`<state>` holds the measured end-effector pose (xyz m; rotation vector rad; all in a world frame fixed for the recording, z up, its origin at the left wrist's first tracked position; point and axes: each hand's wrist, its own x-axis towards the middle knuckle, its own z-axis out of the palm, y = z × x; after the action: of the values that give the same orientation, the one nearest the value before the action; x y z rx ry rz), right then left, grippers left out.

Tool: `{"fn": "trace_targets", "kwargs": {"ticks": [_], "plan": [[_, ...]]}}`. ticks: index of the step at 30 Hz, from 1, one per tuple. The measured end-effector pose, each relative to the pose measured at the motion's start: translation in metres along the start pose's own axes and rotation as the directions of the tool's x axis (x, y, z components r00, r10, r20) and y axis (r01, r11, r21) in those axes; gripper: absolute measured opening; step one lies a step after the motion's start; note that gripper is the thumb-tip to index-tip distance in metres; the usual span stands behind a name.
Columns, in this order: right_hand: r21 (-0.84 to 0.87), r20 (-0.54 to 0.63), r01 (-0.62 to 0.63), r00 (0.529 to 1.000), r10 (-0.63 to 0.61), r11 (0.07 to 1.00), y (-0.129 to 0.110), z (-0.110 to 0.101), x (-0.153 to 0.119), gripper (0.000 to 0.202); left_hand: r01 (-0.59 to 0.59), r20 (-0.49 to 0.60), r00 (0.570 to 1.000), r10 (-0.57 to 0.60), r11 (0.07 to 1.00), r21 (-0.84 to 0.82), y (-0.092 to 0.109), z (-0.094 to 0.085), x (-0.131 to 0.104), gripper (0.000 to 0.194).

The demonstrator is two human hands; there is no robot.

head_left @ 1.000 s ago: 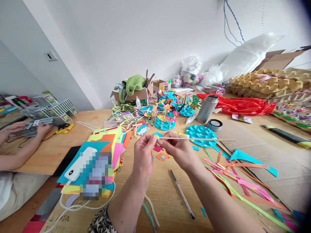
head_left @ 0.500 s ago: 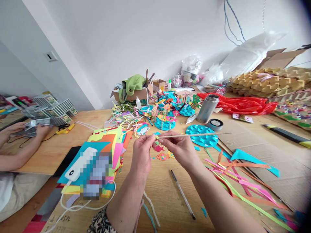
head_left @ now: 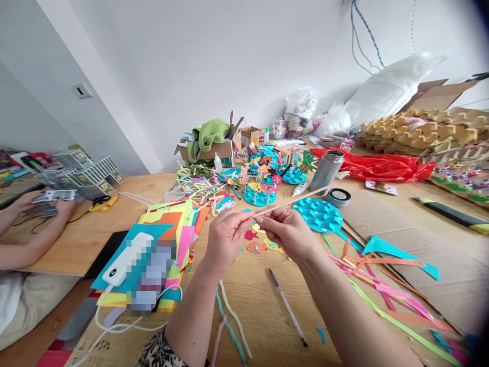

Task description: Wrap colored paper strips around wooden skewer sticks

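Fingers of the left hand (head_left: 224, 237) and right hand (head_left: 293, 233) pinch a thin stick (head_left: 305, 196) at its left end, seemingly mid-work. Fish cutouts (head_left: 255, 247) lie loose on the counter (head_left: 260, 300); a far blue disc (head_left: 260, 198) already bears fish, the right disc (head_left: 320, 215) apparently none.

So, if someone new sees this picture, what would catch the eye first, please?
Probably the middle, where the right hand holds a thin stick and the left hand meets it at one end. Next, perhaps, the crumpled red plastic at the right, in front of the stacked egg trays, and the pile of bright paper left of the hands.
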<state>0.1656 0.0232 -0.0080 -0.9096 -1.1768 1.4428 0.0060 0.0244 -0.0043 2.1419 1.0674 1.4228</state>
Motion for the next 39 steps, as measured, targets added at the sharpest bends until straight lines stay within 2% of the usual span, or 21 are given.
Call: {"fn": "trace_targets", "kwargs": {"ticks": [6,9,12,16,21,25,29,34,37,39], "plan": [[-0.078,-0.024,0.022,0.999,-0.024,0.997,-0.002,0.002,-0.001,0.027,-0.088,-0.034,0.995,0.096,0.980,0.178,-0.006,0.000,0.000,0.013],[-0.125,-0.037,0.061,0.997,-0.066,0.990,-0.004,0.003,-0.002,0.028,-0.057,-0.024,0.998,0.064,0.974,0.220,-0.004,0.002,0.000,0.014],[-0.123,-0.075,0.069,0.994,-0.079,0.990,-0.004,0.005,-0.003,0.028,0.032,0.002,0.999,-0.033,0.979,0.203,-0.001,0.003,0.000,0.015],[-0.123,-0.049,0.088,0.994,-0.095,0.988,-0.005,0.003,-0.002,0.027,0.208,0.077,0.974,-0.213,0.976,0.062,0.003,0.003,0.000,0.019],[-0.185,0.070,0.155,0.987,-0.145,0.970,-0.006,-0.002,-0.001,0.027,0.443,0.204,0.892,-0.403,0.870,-0.215,0.004,0.001,0.000,0.023],[-0.225,0.120,0.168,0.982,-0.143,0.960,-0.008,-0.003,-0.001,0.030,0.537,0.284,0.839,-0.465,0.791,-0.293,0.005,-0.002,0.003,0.027],[-0.259,0.126,0.152,0.985,-0.122,0.954,-0.007,-0.002,-0.001,0.031,0.576,0.333,0.814,-0.476,0.734,-0.360,0.005,-0.003,0.004,0.033],[-0.268,0.039,0.093,0.996,-0.086,0.959,-0.006,-0.003,0.000,0.030,0.532,0.264,0.844,-0.467,0.790,-0.304,0.001,0.003,0.001,0.020],[-0.278,0.012,0.087,0.996,-0.087,0.957,-0.007,-0.003,0.000,0.032,0.411,0.156,0.911,-0.382,0.877,-0.250,-0.001,0.007,-0.002,0.027],[-0.284,0.003,0.074,0.997,-0.076,0.956,-0.007,-0.003,0.000,0.035,0.252,0.069,0.967,-0.245,0.961,-0.114,-0.001,0.009,-0.003,0.026]]}}
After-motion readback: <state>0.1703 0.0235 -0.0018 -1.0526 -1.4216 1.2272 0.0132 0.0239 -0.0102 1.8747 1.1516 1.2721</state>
